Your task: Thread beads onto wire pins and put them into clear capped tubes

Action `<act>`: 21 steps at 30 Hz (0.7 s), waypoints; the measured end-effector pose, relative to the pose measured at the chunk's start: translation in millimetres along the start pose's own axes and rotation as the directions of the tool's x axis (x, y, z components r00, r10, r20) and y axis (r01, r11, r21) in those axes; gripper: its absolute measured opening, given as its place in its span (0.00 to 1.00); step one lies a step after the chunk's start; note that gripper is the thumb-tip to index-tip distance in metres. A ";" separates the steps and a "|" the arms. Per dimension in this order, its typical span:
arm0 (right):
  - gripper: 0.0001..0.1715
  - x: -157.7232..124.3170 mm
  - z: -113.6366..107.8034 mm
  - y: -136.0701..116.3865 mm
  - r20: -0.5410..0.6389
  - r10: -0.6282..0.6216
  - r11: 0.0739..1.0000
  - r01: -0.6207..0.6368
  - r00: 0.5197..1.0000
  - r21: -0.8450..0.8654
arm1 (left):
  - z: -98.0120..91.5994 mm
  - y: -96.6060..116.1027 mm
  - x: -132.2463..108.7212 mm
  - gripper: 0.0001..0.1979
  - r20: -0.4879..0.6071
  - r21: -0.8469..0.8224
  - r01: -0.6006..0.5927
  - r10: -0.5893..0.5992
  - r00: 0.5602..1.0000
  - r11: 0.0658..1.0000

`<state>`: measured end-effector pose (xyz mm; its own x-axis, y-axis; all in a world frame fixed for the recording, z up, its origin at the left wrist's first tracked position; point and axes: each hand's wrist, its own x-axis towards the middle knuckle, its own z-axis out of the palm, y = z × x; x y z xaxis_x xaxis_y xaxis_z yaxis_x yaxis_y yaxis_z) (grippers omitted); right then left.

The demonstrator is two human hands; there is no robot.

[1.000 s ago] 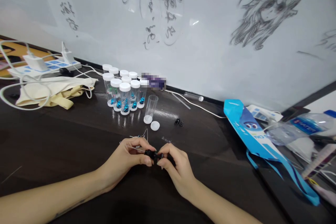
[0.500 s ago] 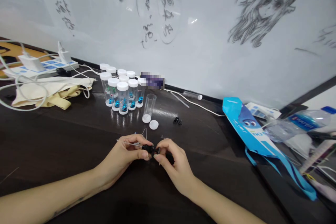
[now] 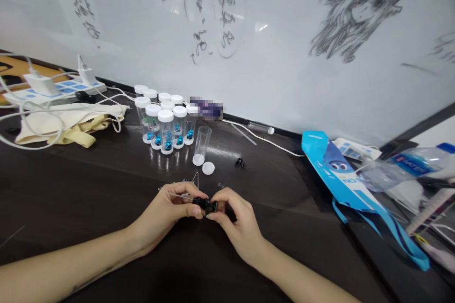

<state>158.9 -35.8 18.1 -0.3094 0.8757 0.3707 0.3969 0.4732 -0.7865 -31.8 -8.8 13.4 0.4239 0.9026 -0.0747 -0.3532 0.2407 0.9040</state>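
Note:
Between the thumb and fingers of my left hand is a small black cylindrical part, with a thin pale wire running back from it over the hand. My right hand pinches the right end of the same part, where a wider black end piece shows. Both hands are closed and nearly touching, just above the dark table. Beyond them stand an uncapped clear tube with a white base and a loose white cap. Small black pieces lie to the right of the cap.
Several white-capped clear tubes with blue items inside stand at the back left. A cloth bag and a power strip with cables lie farther left. To the right are a blue strapped package and a water bottle.
The black end piece at my right fingertips has turned slightly and sits a little closer to the left hand. Both hands otherwise stay in place.

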 end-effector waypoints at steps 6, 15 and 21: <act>0.12 -0.9 -0.7 1.5 0.037 0.022 1.000 -0.023 0.999 0.017 | 0.1 -0.5 -0.6 0.10 0.018 0.019 -0.007 0.007 1.000 1.000; 0.28 -3.3 -0.5 2.4 0.106 0.000 1.000 0.001 0.994 -0.011 | -1.9 -3.5 -1.7 0.10 0.080 0.047 -0.027 0.023 0.997 0.999; 0.29 -2.1 -0.8 4.4 0.128 -0.031 0.999 0.030 0.991 0.011 | -1.7 -4.5 -1.8 0.10 0.103 0.057 -0.049 0.043 0.994 0.997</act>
<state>162.0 -35.5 14.3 -0.4293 0.8412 0.3287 0.3780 0.4979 -0.7805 -32.4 -10.9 8.7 0.4915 0.8708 0.0082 -0.3258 0.1752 0.9291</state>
